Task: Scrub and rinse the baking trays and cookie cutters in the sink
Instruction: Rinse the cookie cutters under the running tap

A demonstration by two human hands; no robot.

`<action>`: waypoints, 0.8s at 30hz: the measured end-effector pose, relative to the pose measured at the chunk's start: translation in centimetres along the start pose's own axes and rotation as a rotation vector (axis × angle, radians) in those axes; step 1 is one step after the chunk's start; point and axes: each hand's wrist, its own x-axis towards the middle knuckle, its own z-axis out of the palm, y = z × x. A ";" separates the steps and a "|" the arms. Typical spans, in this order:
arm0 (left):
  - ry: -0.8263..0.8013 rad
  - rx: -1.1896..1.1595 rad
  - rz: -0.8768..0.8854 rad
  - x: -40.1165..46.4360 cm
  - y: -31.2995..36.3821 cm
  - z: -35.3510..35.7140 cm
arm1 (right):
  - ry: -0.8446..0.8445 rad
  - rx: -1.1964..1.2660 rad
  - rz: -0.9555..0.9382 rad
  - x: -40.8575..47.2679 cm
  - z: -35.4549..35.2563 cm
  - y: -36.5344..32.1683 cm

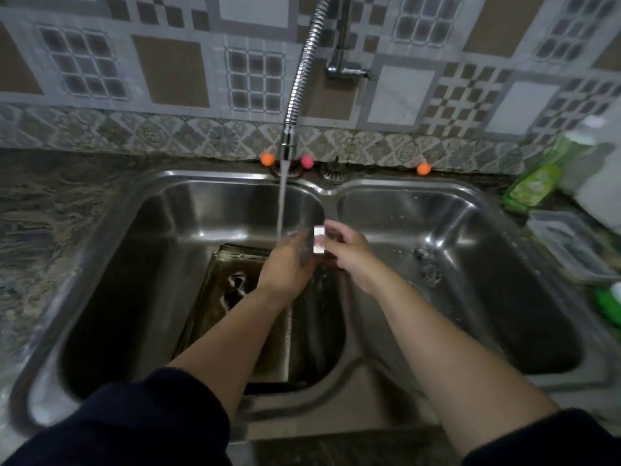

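A small shiny metal cookie cutter (319, 239) is held between my left hand (289, 264) and my right hand (346, 248), over the left basin of a steel double sink (161, 210). Water runs from the flexible tap hose (288, 142) in a thin stream onto my left hand's fingers, just left of the cutter. Below my hands a dark baking tray (235, 290) lies flat in the left basin, wet and partly hidden by my forearms. Motion blur hides the exact finger grip.
The right basin (453, 264) holds only a drain fitting. On the counter at right stand a green dish-soap bottle (537, 176), a clear plastic container (571, 243) and a green item (608, 304). Three small coloured balls (267, 159) sit behind the sink. Marble counter lies at left.
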 end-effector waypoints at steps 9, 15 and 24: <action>-0.302 0.492 -0.233 2.5 5.0 6.8 | 0.224 -0.420 0.049 2.7 -15.2 6.0; -0.234 0.756 -0.202 2.8 4.8 7.7 | 0.250 -0.797 0.116 8.0 -22.7 11.9; -0.240 0.850 -0.226 3.2 4.7 7.9 | 0.310 -0.982 0.111 13.7 -25.7 16.6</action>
